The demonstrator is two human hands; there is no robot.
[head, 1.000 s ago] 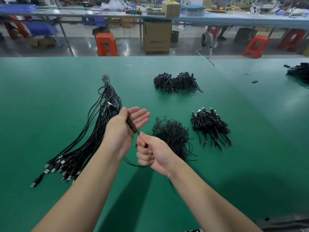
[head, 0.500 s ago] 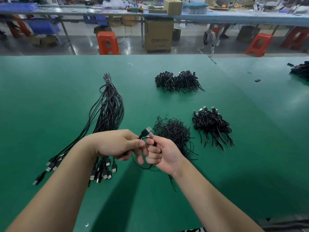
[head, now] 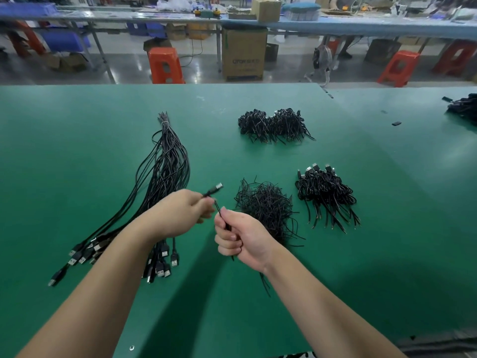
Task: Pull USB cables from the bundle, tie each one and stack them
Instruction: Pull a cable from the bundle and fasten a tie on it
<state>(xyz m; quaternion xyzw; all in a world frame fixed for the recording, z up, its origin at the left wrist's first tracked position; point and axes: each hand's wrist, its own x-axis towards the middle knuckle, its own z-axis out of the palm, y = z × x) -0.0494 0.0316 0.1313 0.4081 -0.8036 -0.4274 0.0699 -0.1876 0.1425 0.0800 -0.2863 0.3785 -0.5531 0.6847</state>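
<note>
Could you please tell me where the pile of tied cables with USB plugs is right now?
In the head view, the pile of tied black USB cables lies right of centre on the green table, beside the heap of loose black ties.

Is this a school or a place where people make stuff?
Probably a factory workshop. Long green worktable, heaps of black USB cables sorted in piles, and cardboard boxes and orange stools by more benches behind.

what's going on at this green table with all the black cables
A person is working on one USB cable: the left hand grips it near the plug, and the right hand is closed round the rest. The loose bundle lies on the left of the green table; three piles of tied cables sit further right.
</note>
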